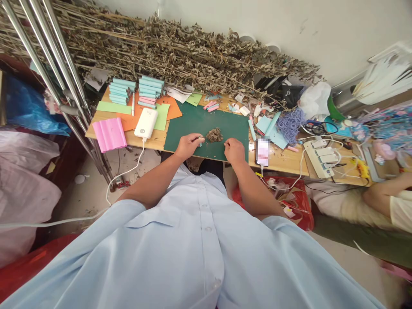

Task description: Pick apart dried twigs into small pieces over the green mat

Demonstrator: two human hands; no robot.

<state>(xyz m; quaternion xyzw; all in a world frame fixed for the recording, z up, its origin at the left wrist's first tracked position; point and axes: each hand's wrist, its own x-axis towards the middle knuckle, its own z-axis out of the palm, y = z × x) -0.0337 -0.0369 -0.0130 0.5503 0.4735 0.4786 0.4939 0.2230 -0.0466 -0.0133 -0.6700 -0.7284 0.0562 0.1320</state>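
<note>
A small heap of crumbled dried leaves [214, 134] lies on the dark green mat [186, 116] between my hands. To the left of the heap, my left hand [189, 146] is closed in a pinch, with something small and dark at its fingertips. A bit of light blue [200, 144] shows just under those fingers; its kind is unclear. On the heap's other side, my right hand [234, 151] rests at the mat's near edge, thumb and fingers pressed together. Whatever it may hold is too small to make out.
Rolled blue paper tubes [150, 88] are stacked at back left, near a white power bank [146, 123] and pink paper [110, 134]. Dried stalks [180, 56] lie along the back. Right are a phone [262, 151], purple string [291, 124], a power strip [320, 156] and another person's arm [384, 193].
</note>
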